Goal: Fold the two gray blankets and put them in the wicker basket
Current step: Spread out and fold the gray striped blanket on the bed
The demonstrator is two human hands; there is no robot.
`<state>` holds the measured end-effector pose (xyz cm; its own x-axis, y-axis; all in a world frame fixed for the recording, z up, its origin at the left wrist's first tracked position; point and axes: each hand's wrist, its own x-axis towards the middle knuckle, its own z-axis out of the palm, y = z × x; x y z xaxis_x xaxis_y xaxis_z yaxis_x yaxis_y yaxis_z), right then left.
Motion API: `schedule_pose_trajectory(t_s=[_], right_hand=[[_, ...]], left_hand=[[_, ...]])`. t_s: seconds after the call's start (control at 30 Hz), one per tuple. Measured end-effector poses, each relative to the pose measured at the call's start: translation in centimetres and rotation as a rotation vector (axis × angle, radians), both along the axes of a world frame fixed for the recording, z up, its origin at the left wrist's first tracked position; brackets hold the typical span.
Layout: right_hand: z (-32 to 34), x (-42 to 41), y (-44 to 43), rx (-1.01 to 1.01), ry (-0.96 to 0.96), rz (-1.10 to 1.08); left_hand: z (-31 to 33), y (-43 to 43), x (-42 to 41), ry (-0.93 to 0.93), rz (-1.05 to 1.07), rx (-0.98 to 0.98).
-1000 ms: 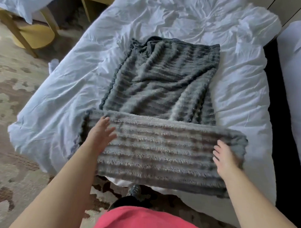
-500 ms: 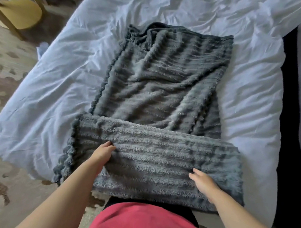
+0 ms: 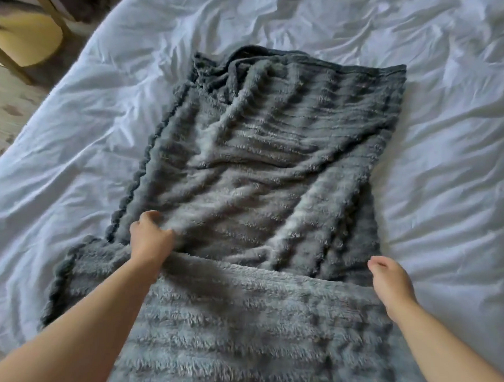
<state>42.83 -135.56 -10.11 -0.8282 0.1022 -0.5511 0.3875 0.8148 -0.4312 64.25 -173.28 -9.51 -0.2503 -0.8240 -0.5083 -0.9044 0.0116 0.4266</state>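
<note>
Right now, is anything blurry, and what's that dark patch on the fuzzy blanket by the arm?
Head view: the yellow chair in the corner is smeared; head view: that patch on the near gray blanket is probably shadow from the left hand and arm; head view: the wide lens bends the edges of the white bed.

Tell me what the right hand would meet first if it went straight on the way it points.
The right hand would probably meet the spread blanket first, at its near right corner; its height is unclear.

A rumpled white bed (image 3: 421, 42) stands beside what looks like a yellow chair (image 3: 24, 38) on patterned carpet (image 3: 6, 110).
</note>
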Motion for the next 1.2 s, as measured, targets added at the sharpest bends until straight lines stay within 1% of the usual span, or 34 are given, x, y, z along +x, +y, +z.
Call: schedule_pose_trajectory(t_s=[0.07, 0.13, 0.23, 0.3, 0.33, 0.37, 0.4, 0.43, 0.5, 0.57, 0.63, 0.7, 0.73, 0.8, 0.83, 0.87, 0.9, 0.93, 0.97, 1.0, 1.03, 1.13, 1.2], right_hand=[[-2.1, -2.2, 0.4, 0.018, 0.033, -0.004], [-4.0, -3.7, 0.5, -0.008, 0.029, -0.049], [-6.3, -4.9, 0.5, -0.068, -0.031, -0.151], [-7.3, -5.2, 0.8, -0.078, -0.119, -0.195], [-7.5, -5.2, 1.1, -0.046, -0.103, -0.215], [-7.8, -5.3, 1.6, 0.029, -0.026, -0.24], [-7.9, -5.4, 2.1, 0.139, 0.065, -0.281], [-7.9, -5.4, 2.4, 0.239, 0.116, -0.331], [-7.2, -5.6, 2.0, 0.389, 0.095, -0.373], [-6.1, -5.8, 0.6, 0.511, 0.07, -0.337], [-4.7, -5.6, -1.9, 0.556, 0.15, -0.224], [-3.5, -4.8, -5.0, 0.494, 0.288, 0.043], [-3.1, -4.2, -6.8, 0.44, 0.324, 0.192], [-3.1, -2.7, -10.4, 0.328, 0.305, 0.454], [-3.4, -2.0, -11.9, 0.288, 0.249, 0.573], [-3.9, -1.2, -13.0, 0.267, 0.16, 0.702], [-4.6, -0.6, -13.8, 0.275, 0.038, 0.838], [-5.3, -0.3, -14.2, 0.306, -0.088, 0.953], [-5.8, -0.1, -14.3, 0.332, -0.169, 1.012], [-5.9, 0.0, -14.2, 0.333, -0.19, 1.009], [-5.9, 0.1, -14.0, 0.305, -0.167, 0.959], [-4.2, 1.3, -12.6, 0.151, -0.044, 0.624], [-2.6, 3.0, -11.4, 0.092, 0.022, 0.504]], left_hand=[[-2.1, -2.9, -0.6, -0.115, 0.011, -0.088], [-3.9, -5.8, -0.5, -0.213, 0.02, -0.135], [-5.7, -8.0, -0.2, -0.225, 0.082, -0.118], [-6.2, -8.2, -0.2, -0.171, 0.048, -0.058], [-6.3, -8.1, -0.1, -0.152, 0.008, -0.036], [-6.3, -8.1, 0.2, -0.149, -0.019, -0.043], [-6.3, -8.2, 0.6, -0.152, -0.015, -0.074], [-6.2, -8.4, 1.1, -0.158, 0.02, -0.099], [-5.9, -8.8, 1.8, -0.21, 0.075, -0.096], [-5.2, -8.9, 1.4, -0.297, 0.075, -0.083], [-4.1, -8.6, -0.1, -0.336, -0.002, -0.196], [-3.1, -7.9, -2.0, -0.316, -0.169, -0.36], [-2.7, -7.3, -2.9, -0.27, -0.263, -0.425], [-2.9, -5.4, -4.3, -0.154, -0.454, -0.487], [-3.3, -4.2, -4.8, -0.115, -0.546, -0.439], [-4.0, -3.1, -5.1, -0.101, -0.631, -0.325], [-4.8, -2.0, -5.2, -0.115, -0.697, -0.165], [-5.8, -1.2, -5.1, -0.177, -0.753, -0.006], [-6.5, -0.8, -5.0, -0.247, -0.792, 0.082], [-6.9, -0.6, -5.0, -0.273, -0.794, 0.092], [-7.2, -0.6, -5.0, -0.253, -0.757, 0.065], [-6.1, 0.0, -5.0, -0.078, -0.567, -0.004], [-4.2, 0.9, -4.0, 0.036, -0.486, -0.057]])
